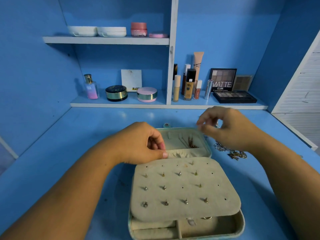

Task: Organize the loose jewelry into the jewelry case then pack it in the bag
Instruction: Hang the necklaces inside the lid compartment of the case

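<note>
Left hand (140, 142): grip pinches the gathered pocket (180, 154) edge in the lid of the open jewelry case (242, 222), long axis running away from the person. Right hand (230, 129): raised over the lid's right rim, fingertips drawn together; blurred, any chain held cannot be told. Loose jewelry (232, 152): heaped on the tabletop (251, 184) just right of the case, nearest the right hand.

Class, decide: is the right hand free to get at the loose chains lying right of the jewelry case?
Probably yes: the right hand hovers close by the loose chains; nothing covers them.
</note>
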Available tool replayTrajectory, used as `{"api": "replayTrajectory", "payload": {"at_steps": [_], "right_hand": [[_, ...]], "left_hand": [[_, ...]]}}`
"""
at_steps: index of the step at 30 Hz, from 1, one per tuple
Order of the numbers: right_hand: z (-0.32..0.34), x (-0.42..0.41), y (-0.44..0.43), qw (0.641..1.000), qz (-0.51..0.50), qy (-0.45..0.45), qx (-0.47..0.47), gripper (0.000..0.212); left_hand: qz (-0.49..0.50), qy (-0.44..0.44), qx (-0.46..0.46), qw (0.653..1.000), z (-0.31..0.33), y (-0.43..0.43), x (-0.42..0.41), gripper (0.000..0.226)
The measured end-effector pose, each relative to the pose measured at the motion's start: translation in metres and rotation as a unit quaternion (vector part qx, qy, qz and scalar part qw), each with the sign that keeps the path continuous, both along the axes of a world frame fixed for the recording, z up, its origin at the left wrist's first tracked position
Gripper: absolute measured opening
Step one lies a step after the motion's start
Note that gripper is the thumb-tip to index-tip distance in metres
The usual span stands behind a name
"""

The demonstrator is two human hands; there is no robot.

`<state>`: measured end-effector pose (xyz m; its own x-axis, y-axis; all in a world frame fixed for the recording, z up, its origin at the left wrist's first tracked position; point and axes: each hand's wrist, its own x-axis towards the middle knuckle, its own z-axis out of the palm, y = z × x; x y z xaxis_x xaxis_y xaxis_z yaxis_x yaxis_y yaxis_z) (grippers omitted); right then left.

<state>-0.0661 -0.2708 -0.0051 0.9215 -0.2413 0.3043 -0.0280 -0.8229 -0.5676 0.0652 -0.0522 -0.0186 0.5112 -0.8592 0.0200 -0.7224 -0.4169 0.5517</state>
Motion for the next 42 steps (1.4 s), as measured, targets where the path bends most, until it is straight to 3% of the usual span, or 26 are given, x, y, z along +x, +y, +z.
{"api": "replayTrajectory", "payload": {"at_steps": [4,7,10,14,18,22,29,32,34,38,42], "right_hand": [[-0.005,-0.003,-0.042,0.988,-0.150,-0.018,-0.039,0.006],[-0.010,-0.006,-0.061,0.981,-0.194,0.013,-0.016,0.007],[-0.012,-0.007,-0.063,0.979,-0.195,0.054,-0.009,0.003],[-0.008,-0.010,-0.062,0.977,-0.192,0.096,-0.004,0.013],[0.001,-0.018,-0.055,0.972,-0.133,0.191,-0.004,0.022],[0.001,-0.018,-0.054,0.964,-0.096,0.248,-0.003,0.022],[0.000,-0.017,-0.057,0.968,-0.087,0.233,-0.028,0.014],[0.004,-0.017,-0.056,0.980,-0.093,0.177,-0.014,0.019],[0.009,-0.017,-0.050,0.989,-0.093,0.092,0.074,0.028],[0.016,-0.012,-0.025,0.973,-0.055,-0.059,0.214,0.036],[0.018,-0.007,0.007,0.963,-0.004,-0.138,0.231,0.028]], "left_hand": [[0.001,-0.086,-0.022,0.996,-0.002,-0.002,0.002,0.025],[0.001,-0.110,-0.027,0.994,-0.004,-0.002,0.003,0.048],[0.006,-0.100,-0.010,0.995,-0.006,-0.003,0.004,0.071],[0.010,-0.084,0.020,0.996,-0.007,-0.004,0.007,0.078],[0.014,-0.080,0.021,0.996,-0.007,-0.004,0.006,0.087],[0.015,-0.078,0.021,0.997,-0.007,-0.005,0.006,0.087],[0.018,-0.073,0.015,0.997,-0.008,-0.005,0.007,0.078],[0.017,-0.074,0.012,0.997,-0.007,-0.006,0.006,0.076],[0.016,-0.073,0.014,0.997,-0.006,-0.006,0.006,0.076],[0.020,-0.070,0.009,0.997,-0.006,-0.005,0.004,0.074],[0.026,-0.059,-0.052,0.997,-0.006,-0.008,-0.001,0.066]]}}
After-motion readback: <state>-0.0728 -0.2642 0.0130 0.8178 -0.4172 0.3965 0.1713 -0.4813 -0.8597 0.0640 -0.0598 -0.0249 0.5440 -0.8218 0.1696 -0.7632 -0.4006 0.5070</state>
